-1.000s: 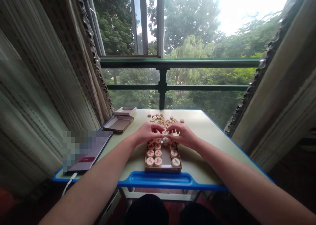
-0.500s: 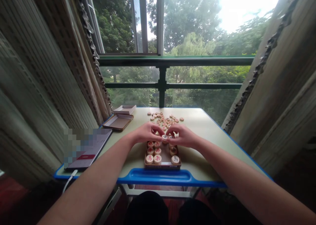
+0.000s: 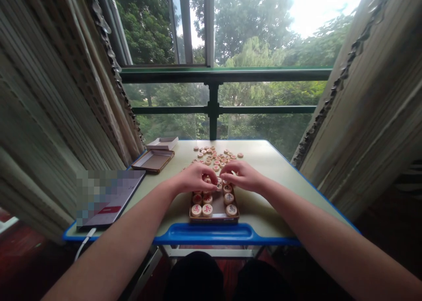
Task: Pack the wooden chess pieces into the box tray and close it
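A shallow box (image 3: 217,207) near the table's front edge holds round xiangqi pieces. Red-marked pieces (image 3: 207,210) line its left side, and dark-marked pieces (image 3: 231,210) run down its right side. Over the far part of the box, my left hand (image 3: 200,178) pinches a dark-marked xiangqi piece (image 3: 219,186) between thumb and fingertips. My right hand (image 3: 243,175) hovers just right of that piece, fingers bent and slightly apart, with nothing visible in them. Both hands partly cover the upper rows. Beyond them, several loose xiangqi pieces (image 3: 216,168) lie scattered on the table.
An open box lid (image 3: 153,160) and a pale tray (image 3: 162,142) lie at the table's back left. A closed laptop-like device (image 3: 121,195) with a white cable (image 3: 86,239) rests at the left edge. A blue trough (image 3: 211,233) runs along the front.
The view has shifted slightly. My right fingertips have drawn a little away from the piece at the box's middle, while my left hand stays at it.
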Tool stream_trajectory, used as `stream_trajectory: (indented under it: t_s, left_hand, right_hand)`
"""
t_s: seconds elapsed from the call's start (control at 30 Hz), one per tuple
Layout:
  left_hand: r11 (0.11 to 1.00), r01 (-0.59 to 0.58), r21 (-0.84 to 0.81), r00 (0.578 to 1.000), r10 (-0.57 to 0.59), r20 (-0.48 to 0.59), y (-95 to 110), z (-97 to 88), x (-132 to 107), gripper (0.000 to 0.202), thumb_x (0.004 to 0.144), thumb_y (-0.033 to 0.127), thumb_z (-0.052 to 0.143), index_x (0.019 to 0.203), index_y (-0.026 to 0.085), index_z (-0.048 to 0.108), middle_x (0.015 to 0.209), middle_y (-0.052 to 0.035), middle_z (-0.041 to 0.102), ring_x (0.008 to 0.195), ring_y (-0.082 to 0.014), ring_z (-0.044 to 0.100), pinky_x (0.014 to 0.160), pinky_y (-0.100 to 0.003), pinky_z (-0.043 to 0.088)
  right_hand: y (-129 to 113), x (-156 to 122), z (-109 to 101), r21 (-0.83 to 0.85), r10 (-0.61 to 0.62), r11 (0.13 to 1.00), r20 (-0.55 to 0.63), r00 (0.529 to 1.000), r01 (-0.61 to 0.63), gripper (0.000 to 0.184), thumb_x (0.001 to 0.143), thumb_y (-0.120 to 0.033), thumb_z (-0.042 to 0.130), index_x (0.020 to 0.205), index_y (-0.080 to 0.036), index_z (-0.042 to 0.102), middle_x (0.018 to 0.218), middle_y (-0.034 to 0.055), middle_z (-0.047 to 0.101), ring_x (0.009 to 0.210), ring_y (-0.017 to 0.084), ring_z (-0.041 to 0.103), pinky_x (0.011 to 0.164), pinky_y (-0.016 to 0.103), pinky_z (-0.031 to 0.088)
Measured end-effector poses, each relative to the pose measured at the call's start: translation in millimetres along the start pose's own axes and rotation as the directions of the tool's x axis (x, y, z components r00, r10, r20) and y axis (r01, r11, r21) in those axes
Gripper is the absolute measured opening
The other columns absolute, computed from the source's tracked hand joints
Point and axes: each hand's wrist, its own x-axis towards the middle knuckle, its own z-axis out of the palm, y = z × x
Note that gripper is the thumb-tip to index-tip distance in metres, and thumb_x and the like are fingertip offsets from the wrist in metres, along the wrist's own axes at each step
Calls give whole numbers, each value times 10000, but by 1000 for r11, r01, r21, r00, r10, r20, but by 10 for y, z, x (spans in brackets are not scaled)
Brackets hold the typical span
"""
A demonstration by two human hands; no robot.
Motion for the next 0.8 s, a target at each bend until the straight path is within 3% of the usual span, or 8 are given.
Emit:
stream_trajectory:
  t_s: [0.3,0.8]
  left_hand:
    - [992,-57,112,998,59,-16,14,38,-5,174,674,287,661,770,143,679,729,-20,665,671,-120,560,621,-207,416]
    - [979,-133,156,991,129,31,53,50,23,153,677,305,670,711,159,700,706,-23,651,671,-126,561,656,-222,421]
  right_hand:
    - [-7,7,-6,-32,-1,999,-131,991,-3,257,814,-309,531,679,-132,659,620,35,585,609,123,486,577,245,351]
    - [14,8,1,-48,-42,998,-150,988,35,232,805,-301,540,694,-140,666,624,37,598,610,126,494,593,254,366]
